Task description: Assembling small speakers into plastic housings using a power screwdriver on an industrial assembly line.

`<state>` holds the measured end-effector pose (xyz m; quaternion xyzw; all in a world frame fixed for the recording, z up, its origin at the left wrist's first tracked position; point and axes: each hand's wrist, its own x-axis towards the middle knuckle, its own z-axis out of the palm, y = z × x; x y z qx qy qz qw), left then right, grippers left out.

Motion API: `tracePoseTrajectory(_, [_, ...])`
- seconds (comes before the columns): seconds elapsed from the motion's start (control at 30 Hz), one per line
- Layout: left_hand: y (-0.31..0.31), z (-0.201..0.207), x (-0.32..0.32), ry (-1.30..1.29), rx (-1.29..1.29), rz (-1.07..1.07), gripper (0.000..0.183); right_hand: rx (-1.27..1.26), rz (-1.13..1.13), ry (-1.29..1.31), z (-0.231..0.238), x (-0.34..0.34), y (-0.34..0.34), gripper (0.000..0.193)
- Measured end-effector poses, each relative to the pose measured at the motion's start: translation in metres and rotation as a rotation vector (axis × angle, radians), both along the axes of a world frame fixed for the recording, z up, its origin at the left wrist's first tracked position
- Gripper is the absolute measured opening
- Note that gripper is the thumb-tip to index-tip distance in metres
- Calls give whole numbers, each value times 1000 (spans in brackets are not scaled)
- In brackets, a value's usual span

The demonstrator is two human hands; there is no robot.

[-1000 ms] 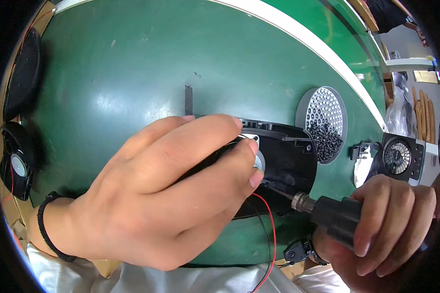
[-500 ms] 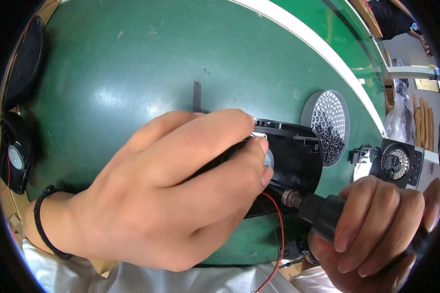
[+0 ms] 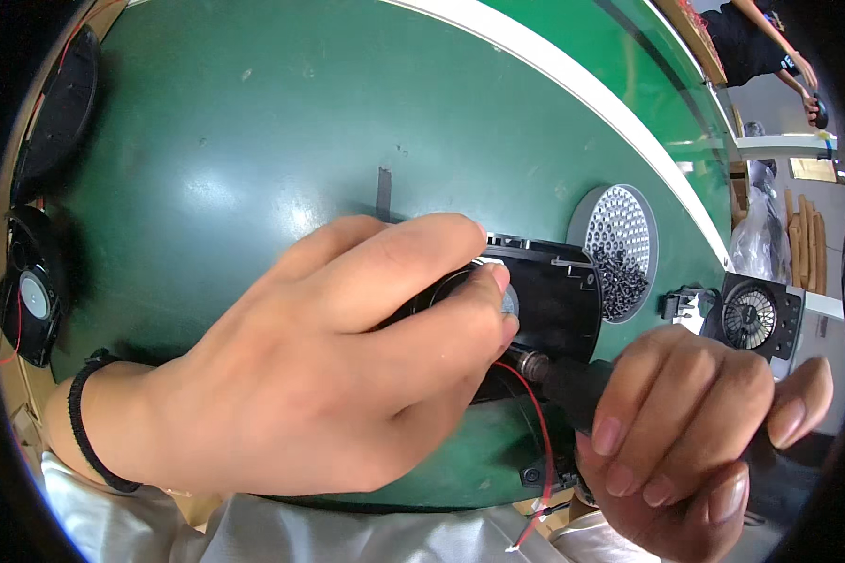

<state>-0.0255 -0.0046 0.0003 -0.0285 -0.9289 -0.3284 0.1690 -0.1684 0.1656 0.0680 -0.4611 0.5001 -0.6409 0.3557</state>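
Observation:
My left hand point(image 3: 329, 366), a black band round its wrist, is closed over a black plastic housing point(image 3: 561, 314) lying on the green table. Its fingertips pinch at a round silver part point(image 3: 510, 302) in the housing, and the back of the hand hides much of it. My right hand point(image 3: 685, 422) wraps round a black power screwdriver point(image 3: 573, 387). The metal nose of the screwdriver points left, close under my left fingertips; its very tip is hidden. Thin red and black wires point(image 3: 541, 413) trail from the housing toward the table's near edge.
Beyond the housing, a grey dish point(image 3: 654, 235) holds many small black screws point(image 3: 620, 286). A square black fan point(image 3: 751, 314) sits at the right. Black housings point(image 3: 36, 293) line the left edge. At the far upper right a person point(image 3: 751, 42) holds a dark round object.
My right hand has brought the screwdriver leftward, its nose nearer my left fingertips. My left hand keeps its grip. The far person's hands have come further into view.

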Motion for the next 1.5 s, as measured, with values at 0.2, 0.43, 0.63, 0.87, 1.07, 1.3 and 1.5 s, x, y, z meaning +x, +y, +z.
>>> tracePoseTrajectory(0.2, [-5, 10, 6, -25, -248, -63, 45, -285, -420, -69, 22, 7, 22, 19])
tracePoseTrajectory(0.43, [-14, 55, 17, -208, -278, -13, 48, -411, -508, 32, 28, -58, 38, 9])
tracePoseTrajectory(0.63, [-15, 82, 21, -477, -184, -57, 65, -443, -593, -40, -31, -74, 0, 22])
tracePoseTrajectory(0.87, [24, 75, 22, -556, -761, -45, 56, -476, -572, -146, -42, -80, -3, 20])
tracePoseTrajectory(1.07, [19, 80, 31, -478, -563, -5, 54, -415, -674, -79, -47, -71, -16, 20])
tracePoseTrajectory(1.3, [23, 28, 35, -130, -400, 5, 47, -420, -684, -17, -46, -74, -9, 15])
tracePoseTrajectory(1.5, [23, 4, 30, -9, -295, 24, 43, -429, -654, 1, -50, -77, -10, 14])
